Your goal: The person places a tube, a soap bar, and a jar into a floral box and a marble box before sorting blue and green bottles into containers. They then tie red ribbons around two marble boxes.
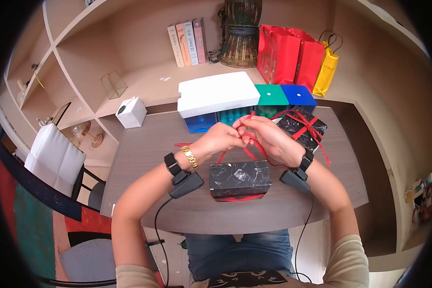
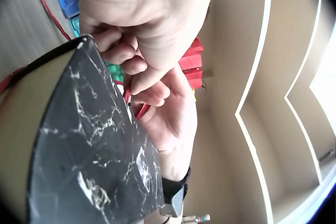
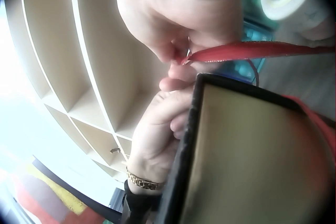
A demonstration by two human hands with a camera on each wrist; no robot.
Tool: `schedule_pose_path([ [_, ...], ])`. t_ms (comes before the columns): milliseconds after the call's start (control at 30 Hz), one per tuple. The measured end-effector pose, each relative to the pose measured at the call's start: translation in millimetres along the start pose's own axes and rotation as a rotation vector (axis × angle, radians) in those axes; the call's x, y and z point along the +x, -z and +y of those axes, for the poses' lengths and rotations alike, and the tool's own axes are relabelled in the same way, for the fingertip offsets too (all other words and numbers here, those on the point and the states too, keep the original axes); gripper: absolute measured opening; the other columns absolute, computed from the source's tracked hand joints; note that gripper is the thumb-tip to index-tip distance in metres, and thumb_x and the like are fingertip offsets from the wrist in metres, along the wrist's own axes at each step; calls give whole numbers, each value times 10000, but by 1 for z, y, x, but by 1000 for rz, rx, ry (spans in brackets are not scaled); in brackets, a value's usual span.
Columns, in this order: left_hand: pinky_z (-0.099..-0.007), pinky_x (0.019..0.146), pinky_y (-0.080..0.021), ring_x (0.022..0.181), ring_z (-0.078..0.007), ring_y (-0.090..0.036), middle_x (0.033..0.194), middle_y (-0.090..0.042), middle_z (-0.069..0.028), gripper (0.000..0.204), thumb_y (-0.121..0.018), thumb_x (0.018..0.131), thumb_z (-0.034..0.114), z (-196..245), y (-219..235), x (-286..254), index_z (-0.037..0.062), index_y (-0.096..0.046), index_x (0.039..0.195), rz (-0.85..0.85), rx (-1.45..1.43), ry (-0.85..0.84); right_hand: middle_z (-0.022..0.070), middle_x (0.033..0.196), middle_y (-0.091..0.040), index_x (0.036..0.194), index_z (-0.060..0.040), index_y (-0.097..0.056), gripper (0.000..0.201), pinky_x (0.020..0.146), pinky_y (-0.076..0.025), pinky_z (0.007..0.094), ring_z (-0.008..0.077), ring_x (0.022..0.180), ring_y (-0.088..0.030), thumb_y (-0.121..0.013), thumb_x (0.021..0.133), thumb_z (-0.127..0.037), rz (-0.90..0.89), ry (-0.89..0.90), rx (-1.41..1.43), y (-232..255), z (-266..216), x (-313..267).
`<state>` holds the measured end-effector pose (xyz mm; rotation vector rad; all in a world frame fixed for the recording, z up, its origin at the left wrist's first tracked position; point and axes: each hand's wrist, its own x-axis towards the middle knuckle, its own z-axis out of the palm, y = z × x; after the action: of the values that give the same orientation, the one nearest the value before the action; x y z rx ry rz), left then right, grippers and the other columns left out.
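Observation:
A black marble-patterned box lies on the table close to the person, a red ribbon running from behind it up to both hands. Just beyond the box, the left hand pinches the ribbon between thumb and curled fingers. The right hand meets it there, pinching the ribbon as well; in the right wrist view a strand of red ribbon stretches sideways from its fingertips. Red also crosses the box's near side. The fingers partly hide where the strands meet.
Back right sits another black marbled box with a red bow. Behind the hands stand a white-lidded bin, a green-lidded bin and a blue-lidded bin. A tissue box is at left; red bags stand on the shelf.

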<state>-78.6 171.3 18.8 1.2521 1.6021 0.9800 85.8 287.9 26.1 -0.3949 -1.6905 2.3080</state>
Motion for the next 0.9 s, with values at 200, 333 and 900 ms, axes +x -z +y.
schedule_pose_path([
  [200, -214, 476, -325, 539, -37, -441, 638, -518, 49, 171, -689, 912, 178, -4, 18, -17, 75, -653, 780, 108, -300, 189, 36, 999, -691, 1061, 6, -702, 315, 923, -488, 289, 133, 997, -637, -533, 1072, -259, 93, 233, -322, 1, 4, -43],
  [333, -211, 492, -362, 553, -45, -448, 671, -537, 46, 149, -602, 966, 170, -17, 25, -18, 91, -601, 839, 194, -493, 245, 44, 997, -710, 1045, -3, -725, 243, 903, -502, 317, 169, 957, -647, -610, 1030, -217, 81, 371, -526, -27, -2, -96],
  [900, -186, 424, -346, 515, -56, -412, 676, -501, 15, 195, -446, 1061, 135, -100, 86, 6, 38, -571, 948, 371, -857, 321, 74, 944, -654, 1021, -33, -733, 205, 669, -571, 345, 252, 806, -694, -789, 851, -133, -293, 635, -787, -77, 61, -230],
])
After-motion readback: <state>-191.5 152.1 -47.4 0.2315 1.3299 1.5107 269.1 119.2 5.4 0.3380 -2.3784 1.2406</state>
